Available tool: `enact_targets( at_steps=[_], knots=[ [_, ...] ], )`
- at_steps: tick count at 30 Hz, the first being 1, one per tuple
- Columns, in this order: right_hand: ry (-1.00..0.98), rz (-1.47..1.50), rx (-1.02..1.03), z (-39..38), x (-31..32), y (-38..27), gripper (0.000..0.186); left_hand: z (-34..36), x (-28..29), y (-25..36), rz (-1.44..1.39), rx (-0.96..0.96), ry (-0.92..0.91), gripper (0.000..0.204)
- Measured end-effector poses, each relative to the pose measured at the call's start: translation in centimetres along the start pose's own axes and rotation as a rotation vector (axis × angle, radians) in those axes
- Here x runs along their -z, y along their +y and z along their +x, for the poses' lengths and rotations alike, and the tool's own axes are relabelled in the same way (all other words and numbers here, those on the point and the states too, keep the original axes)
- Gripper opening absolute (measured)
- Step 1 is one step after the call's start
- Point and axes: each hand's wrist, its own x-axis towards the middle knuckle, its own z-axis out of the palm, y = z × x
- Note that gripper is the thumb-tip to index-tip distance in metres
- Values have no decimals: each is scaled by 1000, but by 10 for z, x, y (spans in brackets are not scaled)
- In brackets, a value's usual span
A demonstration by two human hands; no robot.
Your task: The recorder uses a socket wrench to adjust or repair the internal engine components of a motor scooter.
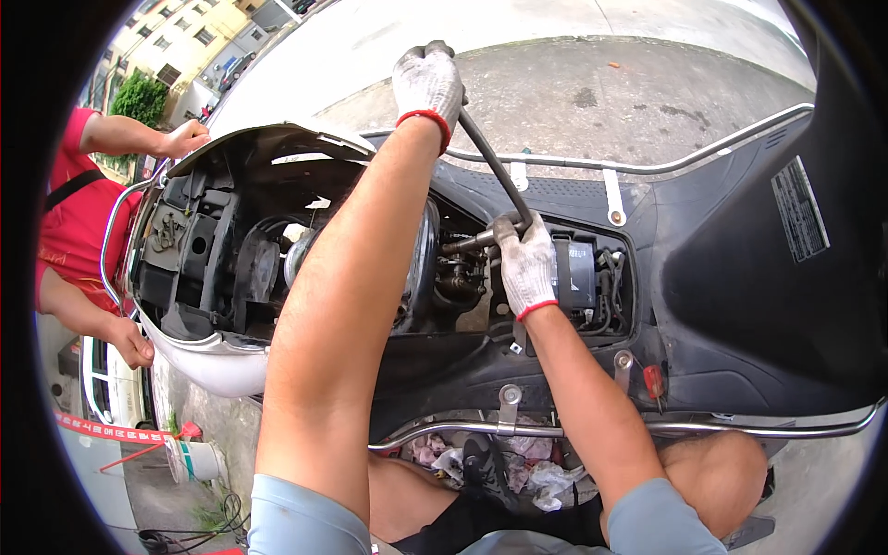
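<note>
My left hand (428,81), in a white knit glove with dirty fingertips and a red cuff, is closed around the upper end of a long dark steel bar wrench (495,162). The bar slants down to my right hand (525,262), gloved the same way. Those fingers wrap the wrench's lower end, where a metal socket shaft (469,243) points left into the opened body of a scooter (444,370). Greasy engine parts (458,277) show at the shaft's tip; the exact contact is hard to make out. My left forearm hides part of the engine bay.
Beside my right hand lies a battery (580,273) with cables. A red-handled screwdriver (654,381) rests on the footboard, near the chrome side rail (536,430). At the left, a person in red (79,222) stands with both hands by the scooter's rear. Rags (546,476) lie below.
</note>
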Motion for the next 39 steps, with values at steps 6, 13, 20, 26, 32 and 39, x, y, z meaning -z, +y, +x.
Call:
enact_targets(
  at_steps=[6, 13, 20, 26, 32, 39],
  knots=[
    [-15, 23, 143, -8, 25, 18, 16, -65, 25, 42, -462, 54, -101, 26],
    [3, -102, 224, -34, 47, 47, 16, -173, 66, 44, -553, 107, -2, 24],
    [-29, -199, 187, -43, 46, 64, 13, -210, 82, 31, -606, 109, 67, 22],
    [-34, -223, 272, -38, 50, 77, 14, -237, 87, 21, -616, 85, 77, 21],
    [-45, -216, 235, -33, 48, 76, 13, -211, 79, 34, -565, 144, 93, 20],
    [-92, -120, 149, -29, 48, 71, 15, -158, 52, 13, -406, 136, 120, 22]
  ],
)
